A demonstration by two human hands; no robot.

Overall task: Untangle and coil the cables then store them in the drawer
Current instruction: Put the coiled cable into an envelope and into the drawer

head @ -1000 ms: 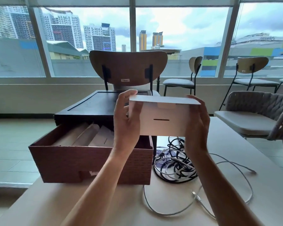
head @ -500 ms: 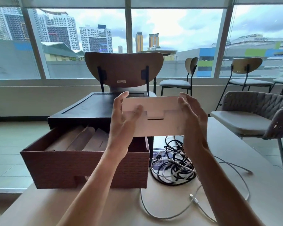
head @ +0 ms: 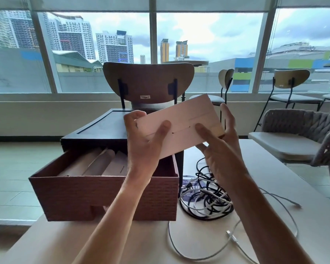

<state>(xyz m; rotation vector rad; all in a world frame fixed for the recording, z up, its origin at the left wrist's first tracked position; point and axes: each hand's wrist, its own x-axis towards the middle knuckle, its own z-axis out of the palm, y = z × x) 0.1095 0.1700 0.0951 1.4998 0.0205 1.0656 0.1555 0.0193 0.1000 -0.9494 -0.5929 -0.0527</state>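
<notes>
left hand (head: 141,147): grips the left end of a pale flat box (head: 181,119), thumb on the near face, fingers wrapped round the far edge.
right hand (head: 225,155): grips the right end the same way, thumb on the near face, fingers up behind.
box: tilted, right end high, held in the air over the drawer's right rear corner, touching nothing else. My guess is it's being turned for a look or taken out to make room, not a cable step.
slot on box: a short dark slit and a fold line show on the near face. Can't tell if the box is full, empty or just folded card.
drawer (head: 103,199): pulled well out of the dark cabinet (head: 95,130), front hanging near the desk edge and open to take coils. It already holds pale card pieces (head: 101,162) leaning in a row, and no cables.
cables (head: 206,199): one black-and-white knot on the desk (head: 46,244), just right of the drawer and untouched. The task looks barely started.
white lead (head: 231,236): loops loose from the knot toward the near edge, plug end lying free.
leaflet (head: 189,186): lies under the knot, print too blurred to read.
hidden: the forearms cover the drawer's right interior and part of the knot, so no cable count. The lead's near loop runs behind the right arm.
</notes>
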